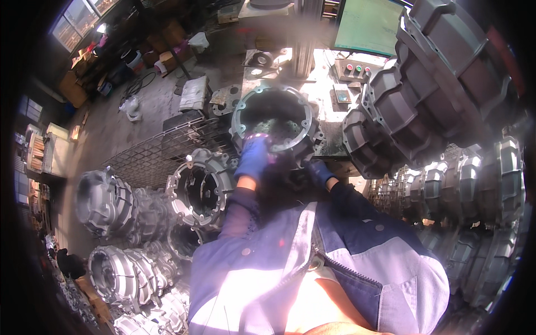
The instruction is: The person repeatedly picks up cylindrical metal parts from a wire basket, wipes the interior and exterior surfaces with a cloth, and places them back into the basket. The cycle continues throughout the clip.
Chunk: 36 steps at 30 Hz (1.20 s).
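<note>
- A round cast-metal housing [273, 120] with a bolt-hole flange was held up in front of the chest, its open mouth turned toward the camera and its dark bore visible.
- The left hand [254, 156], in a blue glove, was wrapped over the lower left rim of the housing, fingers curled closed on the flange edge.
- The right hand [319, 172], also gloved in blue, was set low at the housing's right underside; it was largely hidden by the casting, so how tightly it was closed could not be told.
- The housing was judged to be carried between the two hands, above the workbench [335, 97] and just short of the control box [352, 70] with its coloured buttons.
- For the lift to be done well, the weight would best be kept close to the body and shared evenly, with the right palm placed fully under the ribbed wall rather than on an edge.
- The fingers were best kept out of the bolt holes and off the machined face, where a slip could pinch.
- A stack of ribbed housings [424, 89] stood just beside on the right, and more castings [195, 187] lay near on the left; clearance to both sides was judged tight, so any turning should be slow.
- The wire grid [162, 151] on the floor was seen beyond the left forearm.
</note>
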{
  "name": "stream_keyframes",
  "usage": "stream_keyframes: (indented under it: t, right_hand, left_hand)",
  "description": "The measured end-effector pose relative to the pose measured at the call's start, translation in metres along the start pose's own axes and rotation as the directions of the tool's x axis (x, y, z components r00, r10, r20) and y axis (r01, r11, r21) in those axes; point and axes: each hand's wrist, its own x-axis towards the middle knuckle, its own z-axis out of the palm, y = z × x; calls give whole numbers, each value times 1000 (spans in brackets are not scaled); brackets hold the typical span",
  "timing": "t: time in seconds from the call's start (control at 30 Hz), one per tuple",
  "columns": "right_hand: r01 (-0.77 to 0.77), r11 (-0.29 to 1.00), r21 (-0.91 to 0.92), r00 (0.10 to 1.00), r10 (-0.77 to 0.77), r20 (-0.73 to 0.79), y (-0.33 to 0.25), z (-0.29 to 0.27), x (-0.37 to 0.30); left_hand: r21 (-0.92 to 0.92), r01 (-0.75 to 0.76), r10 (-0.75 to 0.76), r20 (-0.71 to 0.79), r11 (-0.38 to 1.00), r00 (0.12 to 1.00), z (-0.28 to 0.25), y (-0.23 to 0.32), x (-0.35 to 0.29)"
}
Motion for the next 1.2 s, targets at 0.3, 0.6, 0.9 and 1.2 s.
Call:
stream_keyframes:
  t: [0.3,0.6,0.9,1.2]
  right_hand:
    - [7,979,-204,997,9,79,26,32,10]
    - [-138,990,8,986,137,95,18,17,8]
    - [-630,565,532,707,701,92,35,-66,32]
    - [-302,684,664,932,360,53,27,-60,26]
  left_hand:
    - [66,-60,68,-134,996,989,13,-9,3]
    - [0,-112,109,-231,994,967,28,-24,4]
    - [-64,-122,102,-261,990,960,31,-27,4]
    - [-171,45,-48,-16,984,999,28,-31,3]
